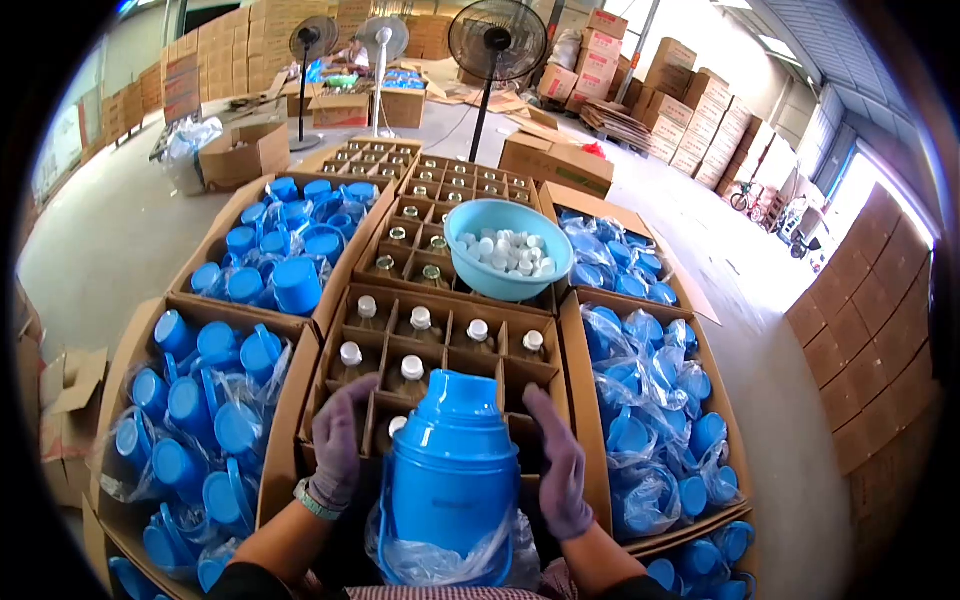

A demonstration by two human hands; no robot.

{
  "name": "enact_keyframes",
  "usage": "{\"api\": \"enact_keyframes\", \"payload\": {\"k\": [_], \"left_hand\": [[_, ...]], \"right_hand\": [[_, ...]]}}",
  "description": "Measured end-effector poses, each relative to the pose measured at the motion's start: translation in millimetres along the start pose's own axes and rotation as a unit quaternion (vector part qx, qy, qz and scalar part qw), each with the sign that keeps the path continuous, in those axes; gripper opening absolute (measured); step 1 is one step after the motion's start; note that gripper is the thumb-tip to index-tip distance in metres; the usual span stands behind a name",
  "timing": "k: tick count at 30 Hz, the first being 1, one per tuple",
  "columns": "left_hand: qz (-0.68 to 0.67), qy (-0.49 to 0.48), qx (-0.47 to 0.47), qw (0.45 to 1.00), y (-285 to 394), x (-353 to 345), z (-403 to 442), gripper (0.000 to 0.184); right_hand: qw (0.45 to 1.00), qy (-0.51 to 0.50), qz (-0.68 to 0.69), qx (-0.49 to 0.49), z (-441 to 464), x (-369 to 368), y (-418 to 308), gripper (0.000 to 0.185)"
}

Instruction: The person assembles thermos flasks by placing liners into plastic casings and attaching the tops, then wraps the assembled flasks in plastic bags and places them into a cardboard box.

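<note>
A blue thermos flask [450,480] stands upright in front of my body, with a clear plastic bag [445,555] bunched around its lower part. My left hand [338,445], in a thin purplish glove, is raised to the left of the flask. On the other side is my right hand [562,468], gloved alike. Both hands have their fingers stretched out and hold nothing, with a gap to the flask. Just beyond the flask, a divided carton [480,381] holds several glass bottles with white caps [411,368].
A light blue basin [465,262] of white caps rests on divided cartons of uncapped bottles [385,263]. Cartons of bagged blue cups stand left [190,400] and right [640,430]. Standing fans [497,40] and stacked boxes [690,110] are farther back.
</note>
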State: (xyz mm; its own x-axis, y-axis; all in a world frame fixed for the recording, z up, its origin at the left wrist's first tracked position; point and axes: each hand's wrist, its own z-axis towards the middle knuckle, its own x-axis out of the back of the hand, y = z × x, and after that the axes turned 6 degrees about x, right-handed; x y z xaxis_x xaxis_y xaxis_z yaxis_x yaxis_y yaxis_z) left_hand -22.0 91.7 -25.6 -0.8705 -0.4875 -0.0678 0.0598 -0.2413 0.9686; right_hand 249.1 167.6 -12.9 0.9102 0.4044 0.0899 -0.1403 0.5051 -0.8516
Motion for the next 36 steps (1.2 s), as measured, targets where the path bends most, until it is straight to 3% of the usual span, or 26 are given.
{"api": "enact_keyframes", "payload": {"k": [2,3,4,5,6,8,10,11,12,13,14,15,16,18,21,22,24,25,26,27,28,29,30,32,36], "left_hand": [[0.099,-0.114,0.037,0.988,-21.9,1.3,-22.9,0.047],[0.263,-0.072,-0.162,0.948,20.1,-12.5,-37.1,0.056],[0.294,-0.180,-0.211,0.915,48.8,-3.5,-34.9,0.067],[0.201,-0.270,-0.224,0.914,56.2,2.0,-31.8,0.063],[0.102,-0.352,-0.227,0.902,59.4,8.6,-29.7,0.060],[0.034,-0.133,-0.122,0.983,41.5,-7.2,-13.0,0.057],[0.018,-0.095,0.040,0.995,2.6,-13.0,42.6,0.055],[0.053,-0.239,0.034,0.969,-43.7,-10.1,69.5,0.060],[-0.008,-0.344,0.100,0.933,-55.1,-8.5,74.5,0.066],[-0.053,-0.435,0.176,0.881,-53.3,-10.4,78.5,0.072],[-0.192,-0.473,0.310,0.802,-51.8,-17.2,78.6,0.080],[-0.195,-0.486,0.264,0.810,-48.2,-21.7,83.0,0.097],[-0.228,-0.499,0.197,0.813,-37.6,-27.9,89.0,0.101],[-0.142,-0.457,0.231,0.847,-21.2,-5.5,111.3,0.100],[-0.156,-0.441,0.107,0.877,-20.0,12.1,122.7,0.097],[-0.149,-0.426,0.062,0.890,-17.2,16.9,121.0,0.099],[-0.047,-0.358,0.076,0.929,-8.7,38.3,107.3,0.093],[-0.097,-0.283,0.124,0.946,-18.6,52.5,97.7,0.091],[-0.146,-0.206,0.168,0.953,-33.5,66.5,87.0,0.090],[-0.266,-0.136,0.179,0.937,-43.9,76.4,75.4,0.095],[-0.393,-0.086,0.223,0.888,-60.6,95.9,68.7,0.091],[-0.446,-0.082,0.214,0.865,-60.3,108.2,60.7,0.095],[-0.500,-0.074,0.208,0.837,-61.6,115.8,49.2,0.099],[-0.506,-0.059,0.207,0.835,-66.1,126.0,30.2,0.101],[-0.478,0.015,0.233,0.847,-68.9,143.9,8.4,0.103]], "right_hand": [[0.979,-0.097,-0.111,0.141,-17.4,-4.6,2.3,0.068],[0.999,0.000,-0.032,0.042,-28.3,-15.8,22.5,0.063],[0.977,-0.066,-0.009,-0.202,-36.4,7.6,69.2,0.065],[0.935,-0.078,0.099,-0.331,-35.4,16.4,93.3,0.066],[0.922,-0.045,0.174,-0.344,-33.4,12.3,93.0,0.068],[0.925,0.060,0.235,-0.291,-22.6,2.7,54.9,0.071],[0.946,0.070,0.231,-0.218,-12.4,-5.2,28.4,0.075],[0.972,-0.018,0.170,-0.159,-9.4,-1.4,31.2,0.081],[0.972,-0.045,0.156,-0.170,-6.5,-8.8,26.2,0.080],[0.963,-0.043,0.177,-0.196,-1.2,-16.2,19.9,0.081],[0.954,-0.041,0.196,-0.222,6.9,-22.4,18.9,0.081],[0.957,-0.070,0.200,-0.200,17.5,-20.1,30.0,0.078],[0.957,-0.100,0.203,-0.179,32.3,-12.8,42.6,0.076],[0.981,-0.165,0.083,-0.062,69.1,-17.1,53.1,0.067],[0.978,-0.202,-0.033,0.045,111.7,-32.0,80.4,0.069],[0.975,-0.214,0.057,-0.004,120.5,-42.9,94.6,0.074],[0.939,-0.258,0.188,-0.127,138.8,-62.0,121.0,0.093],[0.934,-0.274,0.162,-0.164,139.0,-69.5,141.9,0.087],[0.913,-0.309,0.141,-0.226,141.3,-76.5,170.8,0.067],[0.878,-0.406,0.002,-0.253,129.3,-80.5,211.7,0.041],[0.869,-0.481,-0.081,-0.077,102.3,-88.4,237.5,0.041],[0.825,-0.535,-0.174,0.050,78.5,-99.4,249.4,0.051],[0.822,-0.521,-0.226,0.045,52.8,-106.3,270.8,0.065],[0.781,-0.540,-0.312,0.018,54.3,-117.0,260.0,0.070],[0.790,-0.513,-0.334,0.028,85.7,-114.1,209.4,0.062]]}}
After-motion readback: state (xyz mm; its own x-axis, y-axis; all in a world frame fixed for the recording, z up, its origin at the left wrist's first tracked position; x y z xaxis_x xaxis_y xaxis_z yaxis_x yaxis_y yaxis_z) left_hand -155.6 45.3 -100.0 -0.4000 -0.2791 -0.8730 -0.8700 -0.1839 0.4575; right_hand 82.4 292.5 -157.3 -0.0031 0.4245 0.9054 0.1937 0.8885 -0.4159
